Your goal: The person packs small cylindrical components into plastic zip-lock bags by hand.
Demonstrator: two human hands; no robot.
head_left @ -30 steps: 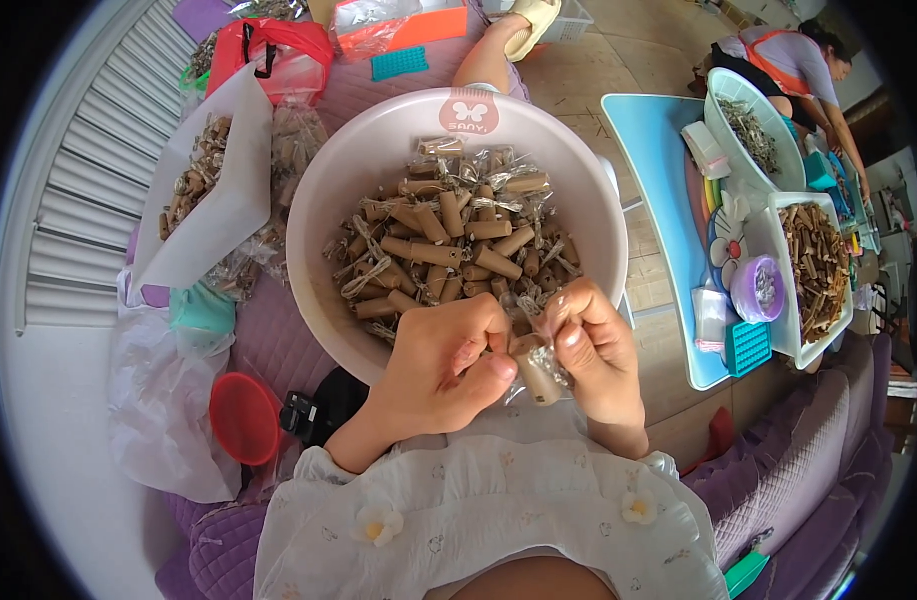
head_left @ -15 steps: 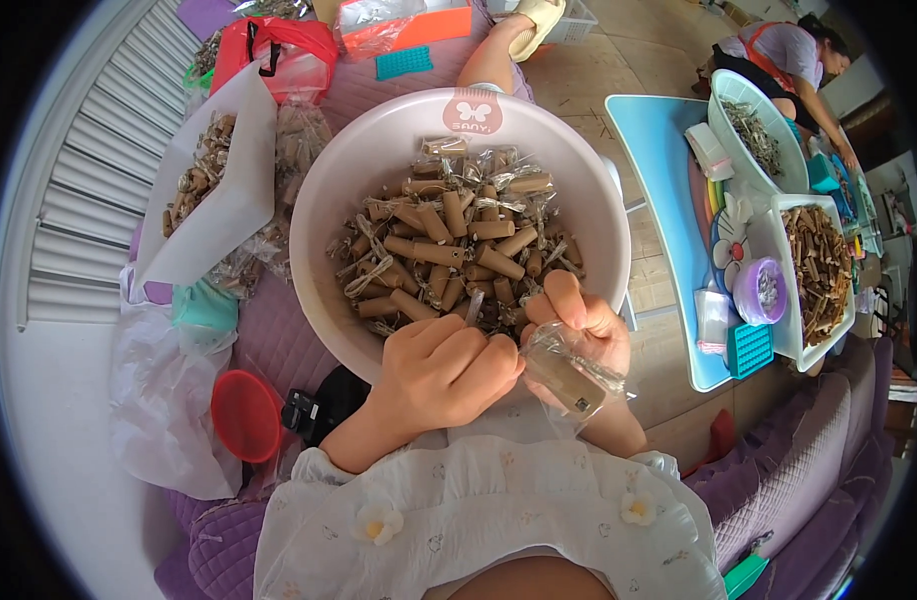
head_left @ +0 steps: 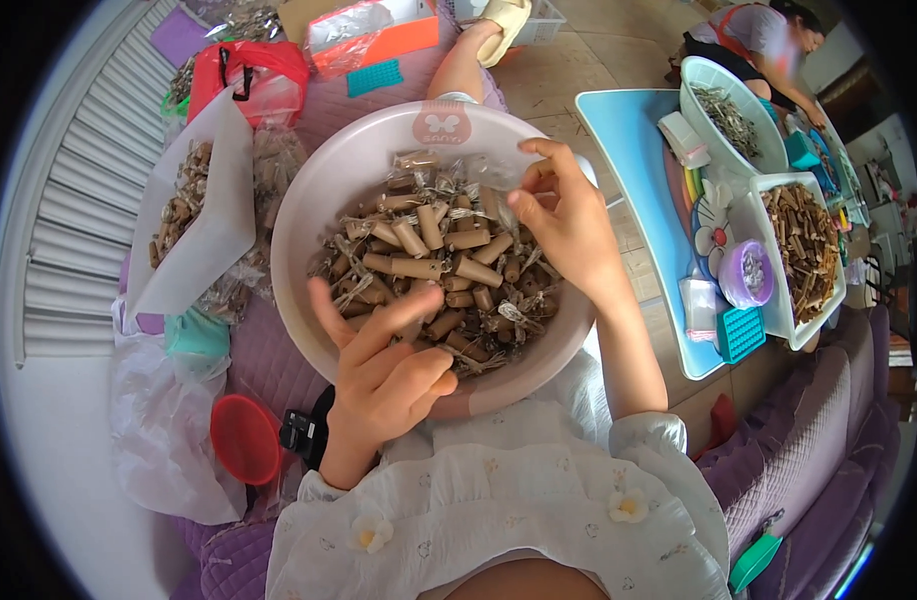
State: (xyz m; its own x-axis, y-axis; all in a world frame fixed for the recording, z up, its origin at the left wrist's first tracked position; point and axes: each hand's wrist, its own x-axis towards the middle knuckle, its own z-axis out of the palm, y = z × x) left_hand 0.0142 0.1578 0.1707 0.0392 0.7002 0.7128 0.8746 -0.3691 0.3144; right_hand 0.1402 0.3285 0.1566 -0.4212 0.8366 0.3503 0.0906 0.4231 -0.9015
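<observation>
A pale pink basin (head_left: 304, 215) holds a heap of brown cardboard tubes (head_left: 429, 228) with silvery strings, some in clear plastic bags. My left hand (head_left: 384, 375) hovers over the basin's near left part, its fingers spread and apart. Its index fingertip is close to the tubes; I cannot tell whether it touches one. Over the right side of the basin is my right hand (head_left: 569, 220), thumb and index finger parted. A crumpled clear plastic bag (head_left: 494, 172) lies right beside those fingertips, with no clear grip on it. Near the heap's right edge is a bagged tube with string (head_left: 521, 318).
A white bin (head_left: 224, 200) of tubes leans at left, near a red bowl (head_left: 246, 440). On the right, a blue table (head_left: 629, 150) carries a pale green basin (head_left: 694, 90), a white tray (head_left: 774, 290) of brown pieces and a purple bowl (head_left: 749, 285). Another person (head_left: 754, 45) works beyond.
My hands have moved apart and let go of the bagged tube they held. The right went up and away to the basin's far right; the left opened over the heap. The view shifted slightly.
</observation>
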